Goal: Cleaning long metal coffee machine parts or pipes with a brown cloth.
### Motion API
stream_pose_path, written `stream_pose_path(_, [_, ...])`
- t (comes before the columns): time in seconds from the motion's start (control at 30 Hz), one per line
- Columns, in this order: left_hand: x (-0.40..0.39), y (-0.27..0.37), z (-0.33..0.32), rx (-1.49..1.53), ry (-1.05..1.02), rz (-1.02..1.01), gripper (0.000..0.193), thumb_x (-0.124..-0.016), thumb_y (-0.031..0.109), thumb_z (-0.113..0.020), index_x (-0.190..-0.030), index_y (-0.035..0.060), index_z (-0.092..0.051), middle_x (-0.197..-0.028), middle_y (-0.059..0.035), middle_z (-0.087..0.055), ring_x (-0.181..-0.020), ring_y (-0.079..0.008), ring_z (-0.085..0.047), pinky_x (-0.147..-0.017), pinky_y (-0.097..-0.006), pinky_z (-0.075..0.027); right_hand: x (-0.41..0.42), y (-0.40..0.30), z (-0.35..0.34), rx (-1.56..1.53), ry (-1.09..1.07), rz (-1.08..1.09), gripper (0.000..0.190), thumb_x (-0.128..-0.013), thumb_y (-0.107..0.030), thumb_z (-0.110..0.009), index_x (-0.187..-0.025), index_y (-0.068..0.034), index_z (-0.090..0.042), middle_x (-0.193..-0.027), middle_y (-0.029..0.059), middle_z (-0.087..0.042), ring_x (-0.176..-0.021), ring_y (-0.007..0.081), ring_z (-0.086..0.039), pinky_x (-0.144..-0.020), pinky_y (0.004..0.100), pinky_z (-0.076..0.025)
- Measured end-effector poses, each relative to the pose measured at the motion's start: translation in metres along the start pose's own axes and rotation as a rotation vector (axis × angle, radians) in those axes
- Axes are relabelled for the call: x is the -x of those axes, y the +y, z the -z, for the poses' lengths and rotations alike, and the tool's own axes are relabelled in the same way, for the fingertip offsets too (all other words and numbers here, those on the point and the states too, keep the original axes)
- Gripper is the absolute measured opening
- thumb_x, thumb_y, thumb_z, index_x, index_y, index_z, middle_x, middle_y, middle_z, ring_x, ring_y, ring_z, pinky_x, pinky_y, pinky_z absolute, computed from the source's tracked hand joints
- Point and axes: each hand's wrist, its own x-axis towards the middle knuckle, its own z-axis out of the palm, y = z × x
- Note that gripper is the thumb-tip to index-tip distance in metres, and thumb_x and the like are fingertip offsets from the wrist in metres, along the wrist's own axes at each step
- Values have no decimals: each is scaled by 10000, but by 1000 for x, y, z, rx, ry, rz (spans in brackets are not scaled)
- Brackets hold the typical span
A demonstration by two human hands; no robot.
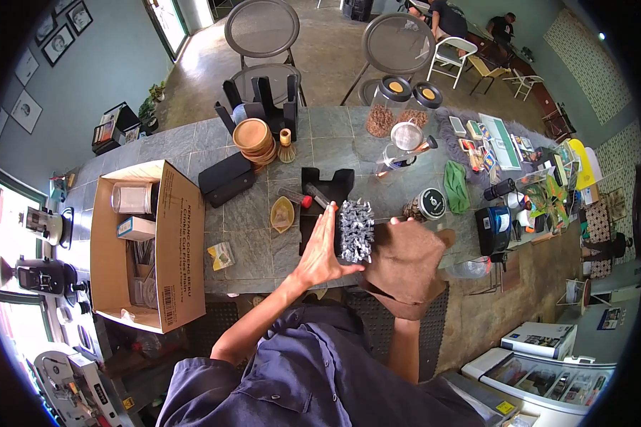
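My left hand (323, 253), fingers extended, lies against the left side of a grey-and-white shaggy textured block (357, 231); whether it grips the block cannot be told. My right hand (398, 220) is mostly hidden behind and inside a brown cloth (406, 261), with only fingertips showing at the top edge. Cloth and block are side by side over the counter's near edge. Beyond them is a black plastic holder (328, 181), with a clear tube with a red cap (305, 201) beside it. A yellow leaf-shaped dish (282, 214) sits to the left.
A cardboard box (179, 251) with jars and cartons stands left on the tiled counter (320, 144). Beyond are a black case (226, 179), stacked wooden lids (253, 140) and a bamboo whisk (286, 147). Right are a lidded jar (431, 204) and a green cloth (456, 187). People sit farther back.
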Motion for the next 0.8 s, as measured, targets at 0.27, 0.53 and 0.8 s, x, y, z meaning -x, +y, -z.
stream_pose_path(0.27, [-8, -1, -21, 65, 46, 112, 1429, -734, 337, -984, -1665, -63, 23, -1709, -341, -182, -1539, -481, -350, -1252, -506, -369, 35, -17, -21, -1540, 134, -502, 566, -1108, -285, -491, -1607, -44, -376, -1625, 141, -476, -1516, 268, -437, -1292, 443, -310])
stream_pose_path(0.53, [-9, -1, -20, -20, -1, 116, 1403, -744, 333, -974, -1658, -84, 5, -1697, -369, -168, -1565, -504, -279, -1277, -505, -324, 65, -27, -22, -2391, 329, -753, 554, -1152, -366, -400, -1607, -53, -369, -1630, 197, -448, -1509, 314, -442, -1289, 484, -322])
stream_pose_path(0.8, [95, 96, 124, 153, -43, 111, 1318, -792, 289, -953, -1685, -18, -35, -1736, -317, -127, -1624, -458, -146, -1310, -523, -227, 83, -103, 12, -117, -314, -513, 663, -939, -338, -756, -1483, -24, -540, -1338, 67, -685, -1242, 332, -655, -1033, 414, -559])
